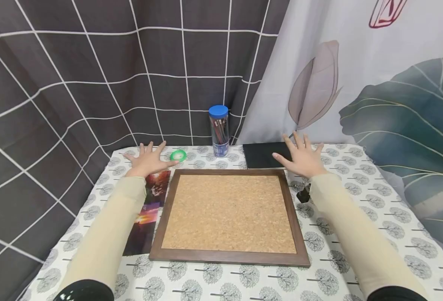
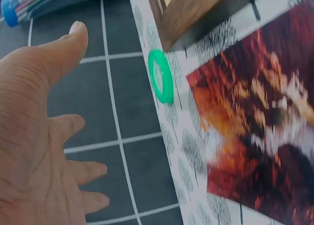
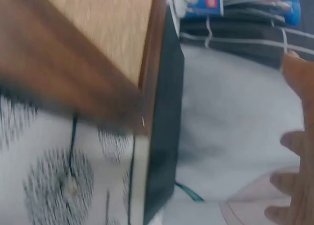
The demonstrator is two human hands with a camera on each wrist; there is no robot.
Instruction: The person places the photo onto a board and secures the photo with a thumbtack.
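My left hand (image 1: 148, 161) is spread with its fingers apart, holding nothing, beside a green roll of tape (image 1: 178, 156). Below it lie photo prints (image 1: 157, 188) with red and purple scenes, partly hidden by the sleeve. My right hand (image 1: 303, 158), also spread and holding nothing, overlaps a flat black rectangular sheet (image 1: 263, 154) in the head view. Between the arms lies a cork board (image 1: 229, 213) in a brown wooden frame. In the left wrist view the tape (image 2: 161, 77) shows near the frame's corner (image 2: 181, 31). The black sheet (image 3: 167, 122) appears beyond the frame in the right wrist view.
A clear tube (image 1: 219, 131) with a blue lid, full of pencils, stands at the table's back edge. A small black object (image 1: 303, 195) sits by the right sleeve. A dark checked curtain (image 1: 150, 54) and a white patterned curtain (image 1: 274, 83) hang behind the tree-print tablecloth (image 1: 210, 274).
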